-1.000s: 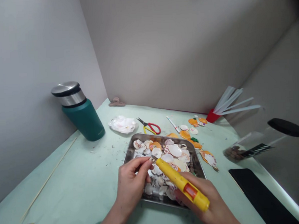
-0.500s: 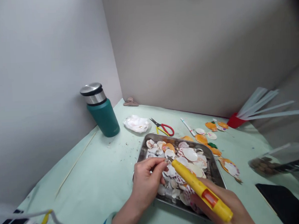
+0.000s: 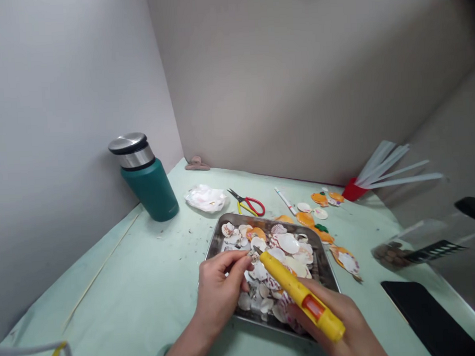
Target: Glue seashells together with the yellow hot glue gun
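My right hand point(image 3: 342, 318) is wrapped around a yellow hot glue gun point(image 3: 291, 287), its grip hidden by my fingers. The gun's metal nozzle points up and left, close to the fingertips of my left hand point(image 3: 221, 282). Thumb and forefinger of that hand pinch a small shell point(image 3: 253, 256), partly hidden and too small to make out well. Below both hands is a metal tray point(image 3: 325, 253) with many loose seashells point(image 3: 287, 243) in white, orange and purple-striped tones.
Behind the tray lie red-and-yellow-handled scissors point(image 3: 250, 205), a white crumpled packet point(image 3: 206, 198) and a marker point(image 3: 285, 201). Orange shell pieces point(image 3: 345, 260) lie right of it. A red cup point(image 3: 353, 190) holds translucent sticks. A green bottle point(image 3: 150, 190) stands left, a black phone-like slab point(image 3: 431, 316) right.
The whole view has shifted, so things appear further left. Both hands keep their hold, with the nozzle still beside the left fingertips.
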`<control>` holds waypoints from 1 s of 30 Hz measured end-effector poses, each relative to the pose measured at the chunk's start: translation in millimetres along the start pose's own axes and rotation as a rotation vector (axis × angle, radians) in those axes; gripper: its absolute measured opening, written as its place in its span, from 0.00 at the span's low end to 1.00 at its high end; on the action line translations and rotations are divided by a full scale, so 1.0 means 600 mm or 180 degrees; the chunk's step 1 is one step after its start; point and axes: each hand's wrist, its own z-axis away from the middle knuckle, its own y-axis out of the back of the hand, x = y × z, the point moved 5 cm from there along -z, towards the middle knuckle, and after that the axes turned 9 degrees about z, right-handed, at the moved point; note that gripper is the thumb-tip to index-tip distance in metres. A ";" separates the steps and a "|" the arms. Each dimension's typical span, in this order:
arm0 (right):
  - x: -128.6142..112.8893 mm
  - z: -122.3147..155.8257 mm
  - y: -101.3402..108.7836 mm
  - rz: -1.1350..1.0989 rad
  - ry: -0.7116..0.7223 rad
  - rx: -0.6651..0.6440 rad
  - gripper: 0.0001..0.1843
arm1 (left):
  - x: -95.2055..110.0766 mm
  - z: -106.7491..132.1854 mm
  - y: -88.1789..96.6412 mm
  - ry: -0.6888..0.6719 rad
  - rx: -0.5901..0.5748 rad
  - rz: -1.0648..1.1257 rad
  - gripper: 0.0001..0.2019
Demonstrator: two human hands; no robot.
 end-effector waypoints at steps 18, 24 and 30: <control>-0.007 -0.003 -0.001 -0.0053 -0.0072 -0.0188 0.14 | -0.002 0.000 0.000 -0.0012 -0.0007 0.0022 0.08; -0.011 -0.007 0.000 -0.0009 -0.0003 -0.0330 0.13 | -0.003 -0.001 0.000 -0.0028 -0.0015 -0.0015 0.08; -0.017 -0.008 0.002 0.0048 0.0030 -0.0333 0.11 | -0.003 -0.002 0.001 -0.0036 0.0022 -0.0004 0.07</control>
